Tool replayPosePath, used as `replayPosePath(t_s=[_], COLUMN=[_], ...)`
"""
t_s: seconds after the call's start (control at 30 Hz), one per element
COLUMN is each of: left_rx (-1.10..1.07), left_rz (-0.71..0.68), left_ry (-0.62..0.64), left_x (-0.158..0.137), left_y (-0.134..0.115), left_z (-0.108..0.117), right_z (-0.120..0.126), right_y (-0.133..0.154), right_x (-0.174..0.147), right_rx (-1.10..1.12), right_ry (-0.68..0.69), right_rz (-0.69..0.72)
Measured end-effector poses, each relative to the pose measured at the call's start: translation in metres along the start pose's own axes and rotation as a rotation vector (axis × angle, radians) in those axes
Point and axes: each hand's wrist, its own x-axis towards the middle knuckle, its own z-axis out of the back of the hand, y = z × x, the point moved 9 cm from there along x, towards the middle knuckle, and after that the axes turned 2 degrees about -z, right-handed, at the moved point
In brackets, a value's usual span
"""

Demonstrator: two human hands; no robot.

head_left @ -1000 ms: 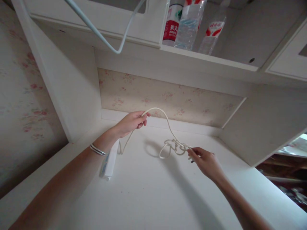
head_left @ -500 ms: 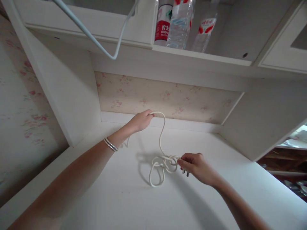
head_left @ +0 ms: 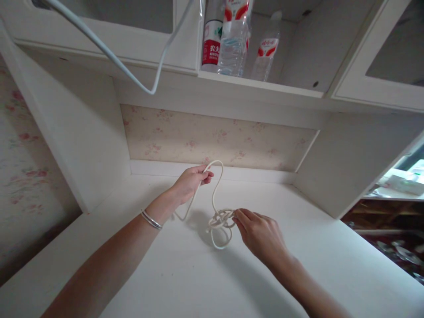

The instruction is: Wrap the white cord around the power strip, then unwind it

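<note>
A white power cord (head_left: 217, 219) hangs in a tangled, looped bundle above the white countertop (head_left: 185, 282). My left hand (head_left: 195, 181), a silver bangle on its wrist, pinches a single run of the cord near the back panel. From there one length arcs over and down to the bundle, and another drops below the hand and passes behind the wrist. My right hand (head_left: 258, 227) grips the bundle's right side between thumb and fingers. Its palm is turned away, and whatever lies inside the fingers is hidden.
Overhead, an open cabinet shelf (head_left: 261, 86) holds several plastic bottles (head_left: 232, 48). A pale bent rod or cable (head_left: 132, 79) hangs across the upper left. White side panels (head_left: 82, 128) stand left and right, with floral wallpaper (head_left: 212, 137) behind. Cluttered shelves (head_left: 391, 221) show at far right.
My left hand has turned, its fingers now curled in view around the cord. My right hand has rolled over and shifted slightly left, hiding the plug prongs. The loops are bunched closer together.
</note>
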Motion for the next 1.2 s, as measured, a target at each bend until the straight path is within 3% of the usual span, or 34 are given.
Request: replayPosePath(t_s=[0.17, 0.3, 0.47, 0.57, 0.67, 0.83, 0.93, 1.0, 1.07, 1.2], left_rx=[0.489, 0.333, 0.14, 0.01, 0.045, 0.27, 0.321, 0.242, 0.115, 0.008], left_rz=[-0.073, 0.083, 0.137, 0.164, 0.271, 0.397, 0.393, 0.361, 0.323, 0.236], left_ry=[-0.074, -0.122, 0.005, 0.054, 0.058, 0.309, 0.448, 0.378, 0.214, -0.043], left_x=[-0.006, -0.005, -0.013, -0.028, -0.048, -0.081, -0.095, -0.093, -0.083, -0.059], left_y=[0.006, 0.026, 0.029, 0.033, 0.051, 0.078, 0.084, 0.083, 0.079, 0.062], left_z=[0.019, 0.036, 0.038, 0.048, 0.066, 0.07, 0.067, 0.075, 0.089, 0.102], right_z=[-0.009, -0.012, -0.012, -0.015, -0.015, -0.012, -0.006, -0.009, -0.015, -0.032], right_y=[-0.002, 0.003, -0.019, -0.049, -0.094, -0.184, -0.22, -0.234, -0.234, -0.184], right_x=[-0.001, -0.003, -0.002, 0.0, 0.001, -0.003, -0.006, -0.007, -0.006, -0.003], right_rx=[-0.075, -0.021, 0.081, 0.166, 0.227, 0.317, 0.349, 0.34, 0.282, 0.241], right_ry=[0.028, 0.011, -0.068, -0.086, -0.094, -0.019, -0.051, -0.027, 0.052, 0.313], right_rz=[-0.006, 0.08, -0.002, -0.099, -0.252, -0.662, -0.758, -0.747, -0.672, -0.376])
